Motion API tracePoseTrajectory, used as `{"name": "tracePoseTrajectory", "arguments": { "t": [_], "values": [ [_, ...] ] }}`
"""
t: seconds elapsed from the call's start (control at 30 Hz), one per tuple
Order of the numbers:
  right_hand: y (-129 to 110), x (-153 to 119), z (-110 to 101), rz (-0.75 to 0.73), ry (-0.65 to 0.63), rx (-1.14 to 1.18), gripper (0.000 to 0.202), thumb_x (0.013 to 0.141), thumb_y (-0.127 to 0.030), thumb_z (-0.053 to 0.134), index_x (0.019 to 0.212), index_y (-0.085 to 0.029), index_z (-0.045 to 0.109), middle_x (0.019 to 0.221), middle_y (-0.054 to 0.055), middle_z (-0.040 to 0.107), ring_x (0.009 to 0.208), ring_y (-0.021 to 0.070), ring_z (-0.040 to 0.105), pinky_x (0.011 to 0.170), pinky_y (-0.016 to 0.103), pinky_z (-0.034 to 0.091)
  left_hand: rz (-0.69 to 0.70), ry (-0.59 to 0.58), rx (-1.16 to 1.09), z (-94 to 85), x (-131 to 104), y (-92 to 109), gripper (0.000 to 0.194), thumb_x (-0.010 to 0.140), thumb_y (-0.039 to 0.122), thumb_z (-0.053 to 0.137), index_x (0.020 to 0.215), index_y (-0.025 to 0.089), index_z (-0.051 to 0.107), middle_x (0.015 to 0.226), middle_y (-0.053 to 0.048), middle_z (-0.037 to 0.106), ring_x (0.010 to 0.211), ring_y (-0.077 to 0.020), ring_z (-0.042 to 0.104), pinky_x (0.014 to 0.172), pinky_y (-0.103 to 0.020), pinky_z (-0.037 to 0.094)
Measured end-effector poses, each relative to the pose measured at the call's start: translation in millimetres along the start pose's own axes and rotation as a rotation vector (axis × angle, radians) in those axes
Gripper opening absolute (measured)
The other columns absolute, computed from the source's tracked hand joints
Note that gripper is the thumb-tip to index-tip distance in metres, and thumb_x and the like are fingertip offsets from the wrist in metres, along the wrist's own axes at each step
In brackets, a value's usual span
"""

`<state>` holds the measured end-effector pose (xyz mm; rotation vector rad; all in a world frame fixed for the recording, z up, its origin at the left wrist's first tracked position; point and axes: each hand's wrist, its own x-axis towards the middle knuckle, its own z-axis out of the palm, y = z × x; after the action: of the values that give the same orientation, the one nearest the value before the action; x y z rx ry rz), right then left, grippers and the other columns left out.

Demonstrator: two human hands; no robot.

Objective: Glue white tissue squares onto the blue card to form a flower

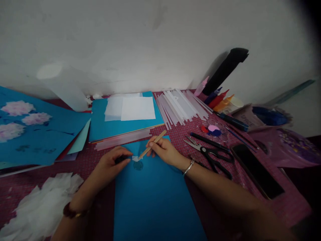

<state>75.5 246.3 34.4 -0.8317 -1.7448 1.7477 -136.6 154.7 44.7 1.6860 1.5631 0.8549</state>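
A blue sheet of card lies in front of me. My right hand is closed round a flat wooden stick, its lower end touching a small white piece of paper. On the left, my left hand pinches the other end of that paper between thumb and fingers. Just below the paper, a round, glossy, clear patch sits on the card; whether it is glue or a small dish I cannot tell.
Scissors, a phone and a palette with paint blobs lie on the right. White strips and paint bottles are behind. Crumpled white paper and a blue sheet with flowers are at left.
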Motion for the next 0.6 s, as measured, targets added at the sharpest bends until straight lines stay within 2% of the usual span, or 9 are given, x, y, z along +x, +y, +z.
{"name": "tracePoseTrajectory", "arguments": {
  "t": [0.1,0.23,0.4,0.6],
  "values": [
    [-1.0,0.0,-0.2,0.006,0.002,0.005,0.013,0.091,-0.025,0.047,0.084,-0.017,0.054,0.064,-0.001,0.062,0.054,0.0094,0.056,0.051,0.021,0.044,0.028,0.003,0.082,3.6,0.1,-2.7,0.016,0.076,0.022,0.059,0.090,0.023,0.068,0.093,-0.003,0.064,0.084,-0.0173,0.061,0.074,-0.032,0.051],
    [0.1,0.1,-0.8,0.004,-0.003,0.009,0.014,0.091,-0.026,0.047,0.084,-0.017,0.055,0.065,-0.001,0.062,0.054,0.0091,0.056,0.052,0.021,0.045,0.066,0.067,0.217,10.7,1.0,-7.8,0.016,0.078,0.022,0.059,0.090,0.024,0.068,0.092,-0.003,0.062,0.085,-0.0179,0.060,0.075,-0.032,0.050],
    [0.1,0.8,-1.0,-0.033,-0.023,0.016,0.016,0.092,-0.027,0.046,0.084,-0.017,0.055,0.068,-0.001,0.062,0.055,0.0090,0.055,0.051,0.022,0.045,0.117,0.074,0.233,14.7,1.9,-8.2,0.009,0.082,0.025,0.060,0.081,0.023,0.069,0.086,-0.002,0.061,0.081,-0.0168,0.058,0.074,-0.030,0.048],
    [-0.7,3.0,-1.3,-0.016,-0.063,-0.004,0.016,0.093,-0.025,0.046,0.084,-0.017,0.057,0.069,0.000,0.062,0.058,0.0098,0.057,0.054,0.023,0.047,0.105,0.080,0.237,15.3,3.1,-7.3,0.010,0.082,0.028,0.061,0.078,0.024,0.069,0.083,-0.002,0.061,0.080,-0.0170,0.058,0.072,-0.030,0.047]
  ]
}}
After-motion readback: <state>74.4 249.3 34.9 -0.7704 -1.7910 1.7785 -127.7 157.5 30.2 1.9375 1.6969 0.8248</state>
